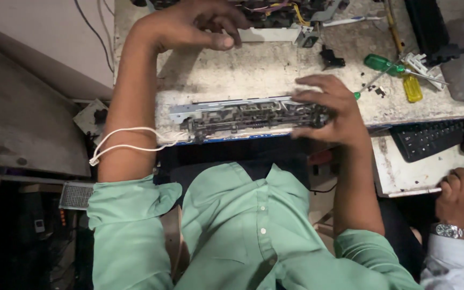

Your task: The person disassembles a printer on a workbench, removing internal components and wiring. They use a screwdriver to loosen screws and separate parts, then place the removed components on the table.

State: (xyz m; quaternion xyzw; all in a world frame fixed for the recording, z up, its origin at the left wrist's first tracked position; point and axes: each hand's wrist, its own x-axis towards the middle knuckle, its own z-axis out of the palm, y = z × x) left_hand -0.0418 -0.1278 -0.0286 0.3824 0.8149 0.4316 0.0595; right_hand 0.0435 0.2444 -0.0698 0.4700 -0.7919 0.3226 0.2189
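1. Long assembly [248, 115]: dull grey sheet-metal rail over matt black plastic parts.
2. Counter [253, 72]: rough, stained, pale stone-like top.
3. Screwdrivers, green [382, 64] and yellow [412, 88]: glossy translucent plastic handles.
4. Shirt [232, 231]: smooth green cloth.

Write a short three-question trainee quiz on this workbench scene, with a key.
1. True or false: the right hand rests on the long metal-and-plastic assembly at the bench edge.
2. Which screwdriver lies nearer the keyboard? A) green-handled screwdriver B) yellow-handled screwdriver
3. Fill in: the left hand is raised near the ____ end of the bench, close to a bundle of wires.

Key: 1 true; 2 B; 3 far.
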